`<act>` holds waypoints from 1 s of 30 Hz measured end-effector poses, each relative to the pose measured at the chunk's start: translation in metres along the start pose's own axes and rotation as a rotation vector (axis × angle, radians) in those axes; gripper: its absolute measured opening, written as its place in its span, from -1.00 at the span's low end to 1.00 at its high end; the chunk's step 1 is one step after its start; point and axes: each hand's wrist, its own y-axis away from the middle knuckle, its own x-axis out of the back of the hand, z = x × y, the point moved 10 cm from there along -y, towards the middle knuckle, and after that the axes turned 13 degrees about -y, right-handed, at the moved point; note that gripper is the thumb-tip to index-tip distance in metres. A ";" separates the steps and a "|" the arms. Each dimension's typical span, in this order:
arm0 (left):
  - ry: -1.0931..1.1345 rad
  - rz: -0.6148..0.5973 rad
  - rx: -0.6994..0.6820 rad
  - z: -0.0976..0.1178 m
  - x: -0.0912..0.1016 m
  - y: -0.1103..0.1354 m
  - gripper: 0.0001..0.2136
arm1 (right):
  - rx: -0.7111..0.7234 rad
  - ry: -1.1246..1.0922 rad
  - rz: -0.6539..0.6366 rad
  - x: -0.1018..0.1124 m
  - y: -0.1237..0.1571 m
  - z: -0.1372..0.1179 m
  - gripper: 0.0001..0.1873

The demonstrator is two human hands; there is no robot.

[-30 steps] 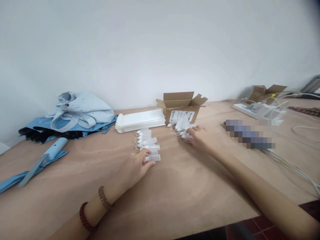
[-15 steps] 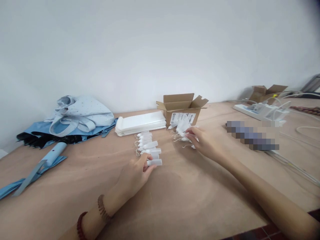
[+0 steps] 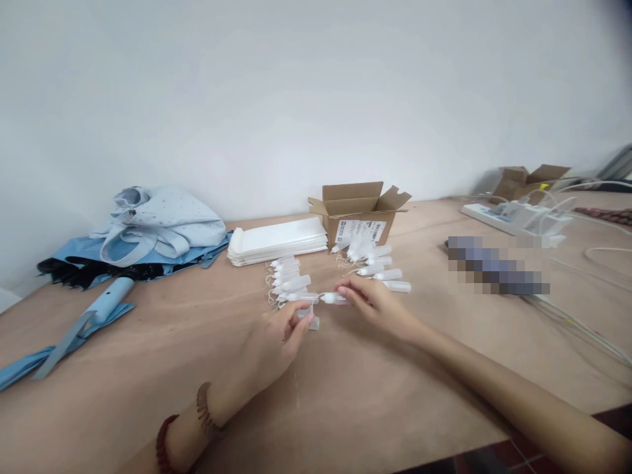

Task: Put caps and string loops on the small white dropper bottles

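My right hand (image 3: 380, 304) pinches a small translucent white bottle (image 3: 332, 299) with a white tip, pointing left. A thin white string (image 3: 315, 301) runs from its tip to my left hand (image 3: 274, 336), whose thumb and forefinger close about the string's end. Just under the left fingertips lies another such bottle (image 3: 315, 324), partly hidden. Beyond the left hand, a row of similar bottles (image 3: 293, 283) lies on the table, strings to the left. Past my right hand is a looser group of the same bottles (image 3: 375, 260).
An open cardboard box (image 3: 363, 214) stands behind the bottles, beside a stack of white envelopes (image 3: 281, 237). Far left are a pale bag (image 3: 162, 220) and a blue umbrella (image 3: 106, 303). At right are a power strip (image 3: 513, 224), cables, a pixelated item (image 3: 496, 266) and another box (image 3: 533, 181).
My right hand has come left and nearer from the loose group, bringing a bottle. My left hand has let go of the row's nearest bottle and risen slightly to the held bottle's string.
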 end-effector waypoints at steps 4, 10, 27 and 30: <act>0.092 -0.029 0.016 -0.002 -0.004 0.000 -0.75 | 0.020 -0.019 -0.018 -0.005 0.002 -0.002 -0.75; 0.352 -0.072 0.154 -0.021 -0.019 0.002 -0.76 | 0.022 -0.033 -0.022 -0.006 0.004 -0.004 -0.73; 0.808 -0.150 0.284 -0.032 -0.034 -0.003 -0.66 | -0.048 -0.108 -0.058 -0.012 0.005 -0.003 -0.69; 0.865 -0.156 0.280 -0.030 -0.036 -0.003 -0.67 | -0.053 -0.126 -0.066 -0.013 0.004 -0.003 -0.69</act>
